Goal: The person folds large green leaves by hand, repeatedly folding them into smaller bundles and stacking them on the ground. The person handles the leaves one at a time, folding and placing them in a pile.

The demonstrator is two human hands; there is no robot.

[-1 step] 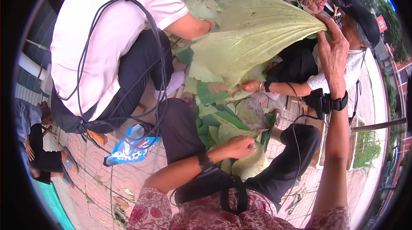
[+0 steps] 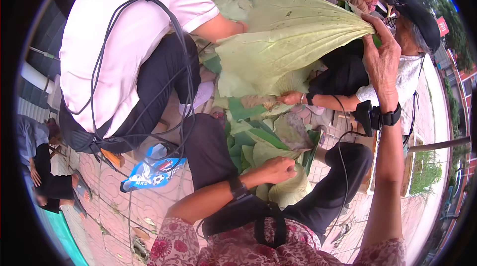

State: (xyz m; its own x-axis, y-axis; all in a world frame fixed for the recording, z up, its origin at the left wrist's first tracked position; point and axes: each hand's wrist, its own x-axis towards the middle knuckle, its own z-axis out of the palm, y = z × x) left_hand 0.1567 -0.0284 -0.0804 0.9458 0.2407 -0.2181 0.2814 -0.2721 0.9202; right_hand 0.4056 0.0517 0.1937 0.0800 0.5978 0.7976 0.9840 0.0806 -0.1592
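My right hand [image 2: 381,60] is raised at the right, its fingers closed on the gathered end of a large pale green lotus leaf [image 2: 293,32]. The leaf fans out to the left in folds, above the leaves on the ground. My left hand [image 2: 278,169] is curled closed between my knees. Just beneath it is a pale folded leaf bundle [image 2: 289,192], and green leaves [image 2: 263,139] spread out beyond it. The fingers hide whatever they may grip.
A person in a white shirt [image 2: 119,32] crouches at my left, with black cables hanging over the back. Another person in a black cap [image 2: 412,17] sits at far right, one hand [image 2: 290,98] near the leaves. A blue printed bag [image 2: 154,169] lies on the pink paving [image 2: 107,201].
My right hand and the lotus leaf have shifted slightly left. My left hand stays where it was.
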